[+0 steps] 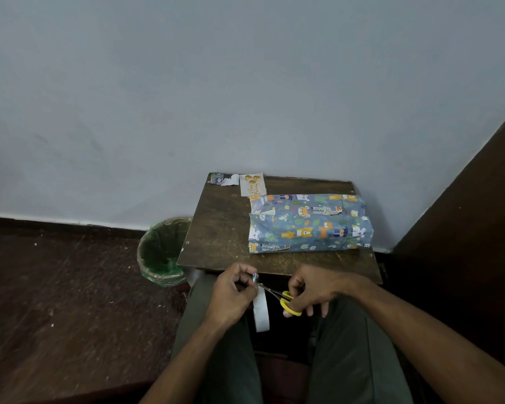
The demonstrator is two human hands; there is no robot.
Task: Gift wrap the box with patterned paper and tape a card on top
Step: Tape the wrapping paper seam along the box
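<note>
The box, wrapped in blue paper with cartoon animals, lies on the right half of the small wooden table. A white card with gold balloons lies at the table's far edge, just behind the box. Below the table's near edge, over my lap, my left hand pinches a strip of white tape that hangs down. My right hand grips yellow-handled scissors, whose blades point left and meet the top of the strip.
A scrap of patterned paper and a white scrap lie at the table's far left corner. A bin with a green liner stands on the floor left of the table. A wall rises right behind the table.
</note>
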